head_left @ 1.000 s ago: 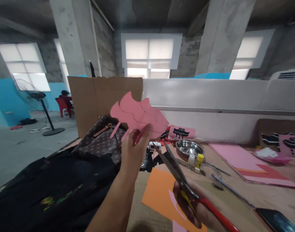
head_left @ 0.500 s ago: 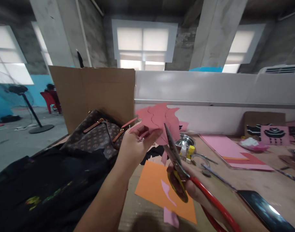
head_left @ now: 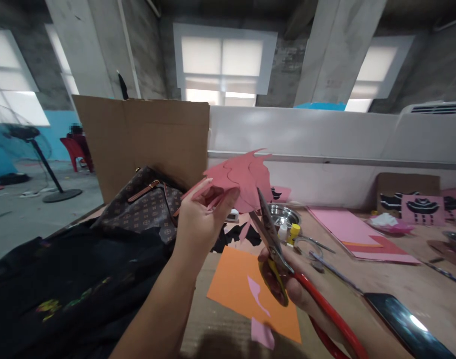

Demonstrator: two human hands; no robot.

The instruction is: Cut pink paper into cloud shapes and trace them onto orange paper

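No lettering or number can be read with certainty. On the brown handbag [head_left: 132, 215] to your left, a repeating monogram-type motif covers the surface; its individual characters are too small for you to make out. On the desk [head_left: 422, 286], any print on the white bottle [head_left: 282, 232] and the yellow container [head_left: 294, 234] beside it is likewise too small. The smartphone [head_left: 394, 315] shows you a dark screen with glare.
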